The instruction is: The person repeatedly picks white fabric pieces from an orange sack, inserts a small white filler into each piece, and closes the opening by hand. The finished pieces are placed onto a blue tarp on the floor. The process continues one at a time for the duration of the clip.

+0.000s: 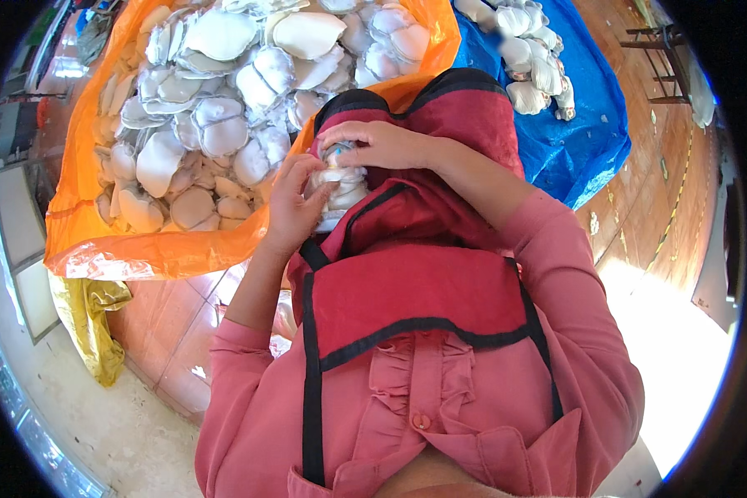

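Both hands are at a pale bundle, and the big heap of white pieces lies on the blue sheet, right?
Not quite: the head view shows the big heap of white pieces lying on the orange sheet, not the blue sheet. The rest holds: the left hand and right hand are both at a pale bundle.

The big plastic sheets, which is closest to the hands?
The orange sheet, on the left: its edge lies right beside the left hand, while the blue sheet lies farther off, past the red apron.
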{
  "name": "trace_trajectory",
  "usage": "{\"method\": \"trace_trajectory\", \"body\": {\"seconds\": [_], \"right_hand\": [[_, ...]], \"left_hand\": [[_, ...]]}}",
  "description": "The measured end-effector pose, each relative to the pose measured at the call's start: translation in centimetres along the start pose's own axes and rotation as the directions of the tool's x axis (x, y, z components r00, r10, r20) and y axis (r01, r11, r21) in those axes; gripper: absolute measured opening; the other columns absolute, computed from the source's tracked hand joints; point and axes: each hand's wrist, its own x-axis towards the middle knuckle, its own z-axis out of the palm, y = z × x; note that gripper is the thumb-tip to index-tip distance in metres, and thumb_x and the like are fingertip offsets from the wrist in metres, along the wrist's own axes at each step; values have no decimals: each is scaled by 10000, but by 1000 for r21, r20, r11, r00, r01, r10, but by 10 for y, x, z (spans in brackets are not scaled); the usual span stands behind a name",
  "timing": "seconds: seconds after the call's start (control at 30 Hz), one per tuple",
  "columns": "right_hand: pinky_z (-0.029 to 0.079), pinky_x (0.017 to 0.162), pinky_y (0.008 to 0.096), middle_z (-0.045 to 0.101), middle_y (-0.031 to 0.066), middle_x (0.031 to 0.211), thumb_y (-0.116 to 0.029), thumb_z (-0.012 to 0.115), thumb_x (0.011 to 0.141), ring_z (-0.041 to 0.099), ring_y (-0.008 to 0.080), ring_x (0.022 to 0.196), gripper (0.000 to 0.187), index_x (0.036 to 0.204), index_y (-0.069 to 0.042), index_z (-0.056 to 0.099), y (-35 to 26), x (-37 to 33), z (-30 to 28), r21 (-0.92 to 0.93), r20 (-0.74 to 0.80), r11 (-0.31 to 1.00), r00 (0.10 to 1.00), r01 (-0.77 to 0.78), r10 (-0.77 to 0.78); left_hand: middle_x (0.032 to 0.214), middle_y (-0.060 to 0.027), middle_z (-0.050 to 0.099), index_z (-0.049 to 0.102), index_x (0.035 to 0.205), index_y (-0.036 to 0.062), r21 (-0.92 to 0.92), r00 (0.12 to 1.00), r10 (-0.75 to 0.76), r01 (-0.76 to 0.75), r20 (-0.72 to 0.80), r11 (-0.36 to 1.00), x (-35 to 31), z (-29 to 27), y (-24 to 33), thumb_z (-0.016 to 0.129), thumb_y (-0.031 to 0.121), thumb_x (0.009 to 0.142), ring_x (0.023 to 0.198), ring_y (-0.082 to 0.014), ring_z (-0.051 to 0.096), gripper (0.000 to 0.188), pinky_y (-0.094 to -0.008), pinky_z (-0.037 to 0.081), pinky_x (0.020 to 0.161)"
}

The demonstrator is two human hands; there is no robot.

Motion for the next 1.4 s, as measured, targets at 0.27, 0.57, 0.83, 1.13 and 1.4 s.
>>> {"method": "trace_trajectory", "body": {"seconds": [0.27,0.57,0.83,1.13,1.4], "right_hand": [[380,1074,376,511,114,1338,-209,753,754,469,279,1280,691,1373,-98,466,-12,-10,4,-229,61,970,995,86,-74],[499,922,414,573,151,1223,-234,771,726,597,343,1098,620,1269,-107,500,-10,-18,30,-319,-196,948,979,-9,-57],[523,816,322,572,96,1149,-74,776,752,602,171,956,607,1251,-80,430,3,-22,44,-17,-323,995,942,-100,89],[489,875,292,580,54,1096,-99,791,767,576,131,953,491,1161,-55,502,-11,-18,32,38,-375,999,926,-28,40],[461,833,263,567,-9,961,-164,805,772,540,85,904,355,1000,-67,551,-9,-21,14,297,-276,955,958,7,79]], "left_hand": [[1102,-47,547,570,1070,14,-490,987,-161,136,-9,861,-12,3,-30,631,-61,867,1022,-134,554,225,-271,459,909],[1106,-62,592,543,1149,35,-611,960,-262,152,-96,777,-23,23,-41,623,0,909,1062,-146,566,255,-283,447,943],[1300,-126,552,423,1380,47,-123,968,-248,251,40,960,-18,3,-12,645,97,902,1183,-219,537,529,-343,410,1017],[1201,-114,541,344,1382,47,-474,968,-243,184,-67,861,-12,11,8,632,8,874,1130,-211,541,586,-333,422,996],[1314,-149,502,218,1497,74,-555,975,-221,199,29,807,-1,23,27,611,-19,876,1218,-221,498,740,-333,396,1040]]}}
